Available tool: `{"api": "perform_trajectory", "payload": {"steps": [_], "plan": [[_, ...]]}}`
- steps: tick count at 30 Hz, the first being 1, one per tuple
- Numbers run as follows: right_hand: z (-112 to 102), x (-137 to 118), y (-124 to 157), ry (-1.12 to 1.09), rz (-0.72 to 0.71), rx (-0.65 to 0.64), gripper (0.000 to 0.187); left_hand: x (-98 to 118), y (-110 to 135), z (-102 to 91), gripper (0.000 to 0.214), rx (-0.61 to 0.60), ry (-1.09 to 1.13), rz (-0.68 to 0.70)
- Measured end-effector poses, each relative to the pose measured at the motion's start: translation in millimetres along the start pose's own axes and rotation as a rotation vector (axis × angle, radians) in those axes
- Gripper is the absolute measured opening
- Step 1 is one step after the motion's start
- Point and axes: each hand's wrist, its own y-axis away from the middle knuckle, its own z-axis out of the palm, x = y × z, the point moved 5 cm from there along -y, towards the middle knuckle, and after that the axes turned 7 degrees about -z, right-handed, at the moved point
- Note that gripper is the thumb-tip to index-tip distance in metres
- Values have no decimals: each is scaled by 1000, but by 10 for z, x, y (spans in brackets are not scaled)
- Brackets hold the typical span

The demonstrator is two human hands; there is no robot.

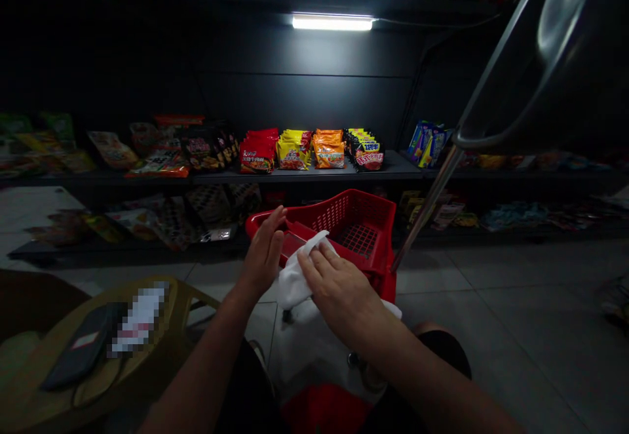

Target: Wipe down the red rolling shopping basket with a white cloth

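Head view: the scene is seen from above the hands, looking forward and down.
Left hand: the left hand (pixel 263 254) is held open and narrow, its fingers kept straight and together; it is raised just beside the basket rim, and nothing is held by it.
Right hand: the right hand (pixel 335 296) is laid flat across the cloth, with the fingers (pixel 314 265) slightly spread; whether the cloth is gripped cannot be told.
Cloth: the white cloth (pixel 295 282), soft and crumpled, is pressed under the right hand, against the basket's near corner.
Basket: a red plastic basket (pixel 363 224), with a square mesh wall, is held just beyond the hands.
Shelves: dark metal shelves (pixel 314 174) are lined with glossy instant noodle packets (pixel 258 153).
Surroundings: a tan plastic chair (pixel 170 303) is placed at the left, a steel pole (pixel 427 208) rises at the right, and grey floor tiles (pixel 491 290) are laid below.
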Motion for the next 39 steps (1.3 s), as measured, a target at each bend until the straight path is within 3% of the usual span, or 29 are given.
{"api": "perform_trajectory", "payload": {"steps": [4, 10, 12, 16, 21, 25, 28, 31, 34, 37, 39], "plan": [[-13, -41, 200, 24, -96, 54, 49, 4, 87, 37, 52, -82, -127, 22], [-58, 105, 663, -28, 64, 303, 32, -97, 14, 40, 52, -125, -183, 28], [17, 127, 729, -24, 53, 402, 29, -132, -27, 45, 51, -113, -182, 21], [198, 180, 934, -84, -158, 574, 34, -219, -127, 48, 51, -143, -179, -1], [370, 365, 1073, -243, 7, 657, 44, -322, -237, 39, 50, -173, -174, 9], [529, 436, 1122, -352, -35, 681, 47, -485, -344, -6, 51, -190, -160, -21], [630, 534, 1204, -424, 54, 730, 48, -526, -375, -50, 53, -214, -167, -55], [685, 516, 1230, -440, 92, 781, 48, -272, -256, -80, 51, -107, -213, -26], [759, 464, 1231, -450, 70, 784, 47, 219, 42, 6, 47, -7, -209, 46], [865, 494, 1299, -436, 142, 760, 46, 671, 374, 250, 47, -180, -222, 199], [903, 516, 1371, -415, 195, 772, 46, 816, 503, 353, 38, -276, -264, 265]]}}
